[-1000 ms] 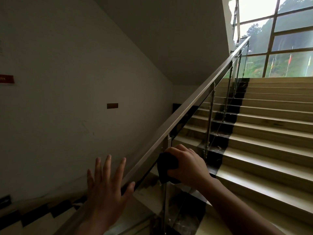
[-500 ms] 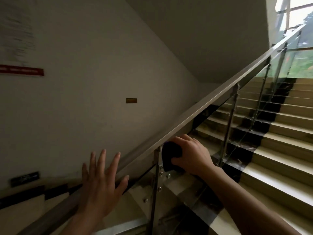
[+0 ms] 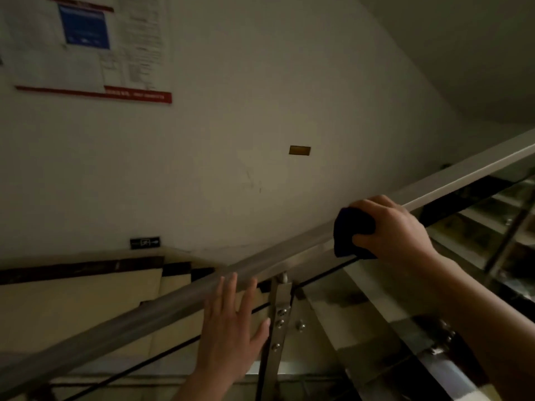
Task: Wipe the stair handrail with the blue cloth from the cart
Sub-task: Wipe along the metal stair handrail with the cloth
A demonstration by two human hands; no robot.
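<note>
A steel handrail [image 3: 162, 306] runs diagonally from the lower left up to the right edge. My right hand [image 3: 390, 230] grips a dark blue cloth [image 3: 348, 230] bunched on the rail, fingers curled over the top and thumb below. Lower down the rail, my left hand [image 3: 234, 328] is held flat with its fingers straight and spread in front of the rail, holding nothing. Whether it touches the rail cannot be told.
A steel post [image 3: 276, 328] with bolts stands under the rail between my hands, holding glass panels [image 3: 376, 299]. Steps [image 3: 492, 221] rise at the right and descend at the lower left. A pale wall [image 3: 231, 111] with a notice board [image 3: 86, 47] lies beyond.
The view has swung left and down, so the window is gone and the notice board shows. Both hands keep their poses on the rail; the cloth stays near the post.
</note>
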